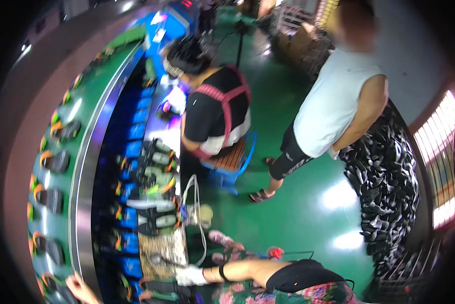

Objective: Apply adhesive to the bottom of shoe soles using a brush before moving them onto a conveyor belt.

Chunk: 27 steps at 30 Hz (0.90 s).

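Note:
My bare left hand [80, 290] reaches to the edge of the green conveyor belt [88, 114], fingers apart. It is right beside a sandal [52, 251] with a dark footbed and orange strap. I cannot tell whether it touches one. My white-gloved right hand [189, 276] is closed on a thin dark tool with a rounded end [159, 259], above a worn, straw-coloured work surface [161, 243]. Just beyond stand sandals and soles [159, 219] in black, grey and green. A dark sandal partly shows below the glove, cut off by the lower edge.
Blue holders [131, 218] with footwear line the rack beside the belt. A seated co-worker [220, 106] leans toward a lit blue machine [169, 30]. Another person [333, 106] stands to the right, by a large heap of dark soles [384, 187]. A white hose [199, 218] hangs near my arm.

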Each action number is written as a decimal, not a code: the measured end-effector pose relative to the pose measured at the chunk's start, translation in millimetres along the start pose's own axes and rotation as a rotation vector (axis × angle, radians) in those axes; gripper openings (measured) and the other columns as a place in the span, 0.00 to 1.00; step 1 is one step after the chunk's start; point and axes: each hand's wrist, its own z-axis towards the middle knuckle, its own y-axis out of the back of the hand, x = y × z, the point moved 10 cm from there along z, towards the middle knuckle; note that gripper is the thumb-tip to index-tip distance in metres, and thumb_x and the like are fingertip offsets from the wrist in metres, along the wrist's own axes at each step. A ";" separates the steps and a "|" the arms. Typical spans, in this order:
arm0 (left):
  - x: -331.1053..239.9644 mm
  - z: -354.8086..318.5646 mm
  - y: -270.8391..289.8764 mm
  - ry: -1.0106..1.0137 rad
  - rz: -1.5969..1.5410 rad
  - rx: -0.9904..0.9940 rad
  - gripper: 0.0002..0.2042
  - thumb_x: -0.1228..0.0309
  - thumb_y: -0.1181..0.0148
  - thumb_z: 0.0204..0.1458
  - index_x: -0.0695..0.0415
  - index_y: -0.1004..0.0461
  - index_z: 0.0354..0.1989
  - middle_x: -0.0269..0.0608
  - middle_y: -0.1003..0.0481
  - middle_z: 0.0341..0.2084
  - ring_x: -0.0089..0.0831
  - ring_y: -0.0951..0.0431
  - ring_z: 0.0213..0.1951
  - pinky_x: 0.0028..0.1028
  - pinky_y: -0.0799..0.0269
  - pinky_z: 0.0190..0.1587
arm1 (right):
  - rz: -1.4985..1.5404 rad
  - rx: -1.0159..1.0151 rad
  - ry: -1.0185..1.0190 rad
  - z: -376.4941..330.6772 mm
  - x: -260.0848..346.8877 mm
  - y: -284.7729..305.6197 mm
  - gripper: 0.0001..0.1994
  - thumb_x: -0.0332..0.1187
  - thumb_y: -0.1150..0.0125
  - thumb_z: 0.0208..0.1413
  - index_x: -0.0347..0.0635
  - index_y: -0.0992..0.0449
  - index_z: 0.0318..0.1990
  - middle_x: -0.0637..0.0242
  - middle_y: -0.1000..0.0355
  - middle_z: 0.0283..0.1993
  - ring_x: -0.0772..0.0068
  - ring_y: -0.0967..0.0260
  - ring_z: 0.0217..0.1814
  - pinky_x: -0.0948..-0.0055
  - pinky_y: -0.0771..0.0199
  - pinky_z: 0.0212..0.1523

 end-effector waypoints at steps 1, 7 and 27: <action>-27.7 0.8 -18.4 0.086 0.062 0.028 0.16 0.68 0.40 0.61 0.59 0.37 0.24 0.34 0.38 0.23 0.28 0.40 0.28 0.29 0.36 0.36 | -0.018 -0.122 -0.100 -29.9 12.4 -16.9 0.18 0.51 0.49 0.66 0.48 0.28 0.32 0.74 0.37 0.23 0.83 0.46 0.17 0.80 0.48 0.14; -32.6 2.4 -26.5 0.122 0.030 0.015 0.15 0.69 0.33 0.55 0.59 0.33 0.22 0.31 0.36 0.21 0.22 0.37 0.25 0.25 0.37 0.31 | -0.838 -0.602 0.076 -134.6 101.7 -28.5 0.15 0.44 0.43 0.64 0.42 0.21 0.33 0.73 0.34 0.20 0.86 0.48 0.16 0.80 0.56 0.15; -73.3 0.5 -0.3 0.287 0.147 -0.082 0.17 0.64 0.38 0.56 0.61 0.32 0.21 0.40 0.32 0.21 0.35 0.29 0.26 0.34 0.34 0.33 | -1.525 -0.607 -0.067 -164.9 128.5 -18.0 0.11 0.38 0.37 0.59 0.39 0.17 0.37 0.64 0.21 0.24 0.79 0.31 0.18 0.77 0.32 0.21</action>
